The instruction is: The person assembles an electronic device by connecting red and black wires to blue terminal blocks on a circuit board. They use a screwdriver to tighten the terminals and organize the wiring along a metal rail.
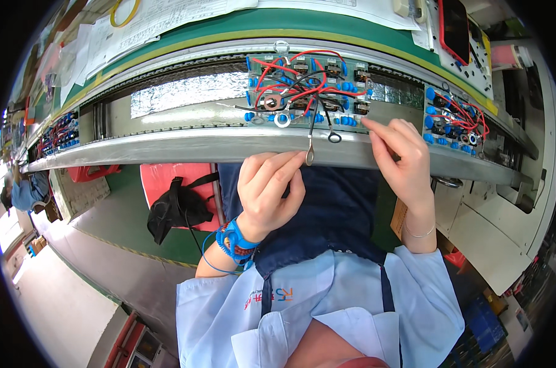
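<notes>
Right hand at board (wires atop)

green floor seen around red seat | grey floor, edged by striped yellow line, seen below seat | white-topped furniture placed below-left of seat | pale cabinet set well right of seat | green tabletop stretched above seat | bright light seen far left of seat
</notes>
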`<state>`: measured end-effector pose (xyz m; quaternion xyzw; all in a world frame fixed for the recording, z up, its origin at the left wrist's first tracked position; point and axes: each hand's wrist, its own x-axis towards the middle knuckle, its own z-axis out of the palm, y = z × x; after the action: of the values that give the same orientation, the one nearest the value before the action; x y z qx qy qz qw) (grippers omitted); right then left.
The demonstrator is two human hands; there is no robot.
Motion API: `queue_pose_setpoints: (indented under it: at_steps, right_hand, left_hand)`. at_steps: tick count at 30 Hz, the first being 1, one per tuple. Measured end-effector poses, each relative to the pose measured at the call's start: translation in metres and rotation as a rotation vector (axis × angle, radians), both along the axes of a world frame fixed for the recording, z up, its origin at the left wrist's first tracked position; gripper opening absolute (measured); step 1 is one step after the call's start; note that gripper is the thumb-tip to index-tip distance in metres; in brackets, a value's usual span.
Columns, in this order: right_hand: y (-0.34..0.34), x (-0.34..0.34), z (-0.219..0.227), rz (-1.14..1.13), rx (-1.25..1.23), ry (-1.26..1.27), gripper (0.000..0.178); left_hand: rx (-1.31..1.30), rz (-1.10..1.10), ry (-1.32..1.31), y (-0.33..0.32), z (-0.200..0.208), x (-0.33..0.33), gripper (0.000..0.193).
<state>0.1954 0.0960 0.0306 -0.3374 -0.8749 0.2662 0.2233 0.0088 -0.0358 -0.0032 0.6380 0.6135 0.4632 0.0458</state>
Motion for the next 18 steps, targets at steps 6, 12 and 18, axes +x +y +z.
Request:
queue_pose_setpoints:
  at_steps: [6, 12, 18]
  right_hand:
    - [-0.005, 0.001, -0.003, 0.006, 0.018, -0.023, 0.019]
    - [-0.008, 0.004, 0.003, -0.090, -0.041, 0.028, 0.019]
    - [-0.011, 0.003, 0.003, -0.093, -0.108, 0.052, 0.018]
  left_hand:
    - [0.023, 0.014, 0.006, 0.001, -0.003, -0.003, 0.036]
    - [0.023, 0.117, 0.070, 0.002, 0.006, -0.024, 0.032]
    - [-0.063, 0.150, 0.186, 0.007, 0.009, -0.038, 0.028]
